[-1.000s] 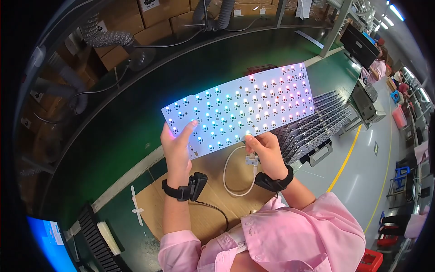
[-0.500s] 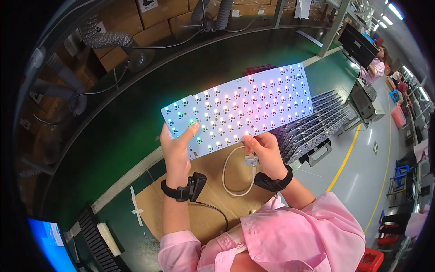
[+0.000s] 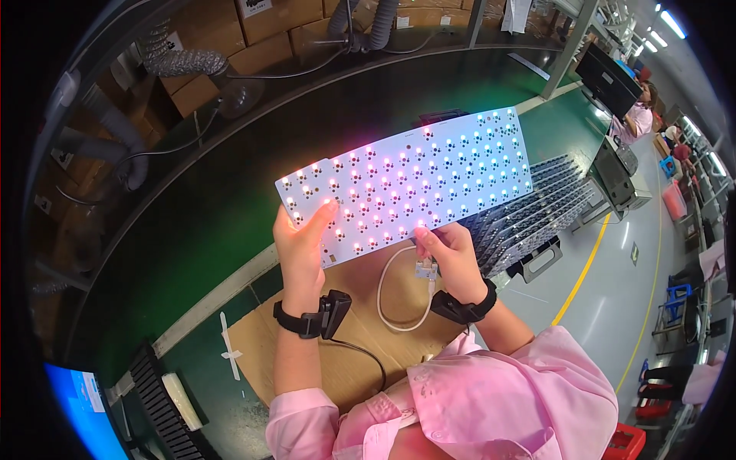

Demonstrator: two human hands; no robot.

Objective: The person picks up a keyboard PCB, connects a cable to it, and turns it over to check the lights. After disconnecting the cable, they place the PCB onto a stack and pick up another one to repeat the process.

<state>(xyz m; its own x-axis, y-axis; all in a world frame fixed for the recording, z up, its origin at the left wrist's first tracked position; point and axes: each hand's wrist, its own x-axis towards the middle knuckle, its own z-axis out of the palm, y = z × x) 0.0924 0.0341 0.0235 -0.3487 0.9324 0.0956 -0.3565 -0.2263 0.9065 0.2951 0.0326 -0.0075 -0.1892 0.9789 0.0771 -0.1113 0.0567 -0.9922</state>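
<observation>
Head view shows a white, rectangular keyboard circuit board (image 3: 406, 184), dotted with glowing pink, white and pale-blue lights, held tilted above a flat brown cardboard sheet (image 3: 353, 287) and a green-surfaced bench (image 3: 184, 268). The bare left hand (image 3: 300, 244) pinches its left end, thumb laid on the lit face; the bare right hand (image 3: 454, 257) grips the lower edge near the middle, thumb tip at the rim (the fingers underneath are mostly hidden, so I cannot tell how firmly they press). From beside the right hand hangs a looped white cable (image 3: 379, 295) with a small pale connector block (image 3: 424, 270); whether it joins the board is covered from sight. A tug on that loop could strain or loosen any plug there. The board's right end has no hand on it and overlaps, in this view, a dark slatted stack of panels (image 3: 529, 218); a careless wrist swing might knock them together. A slackening left thumb could let the board twist.
</observation>
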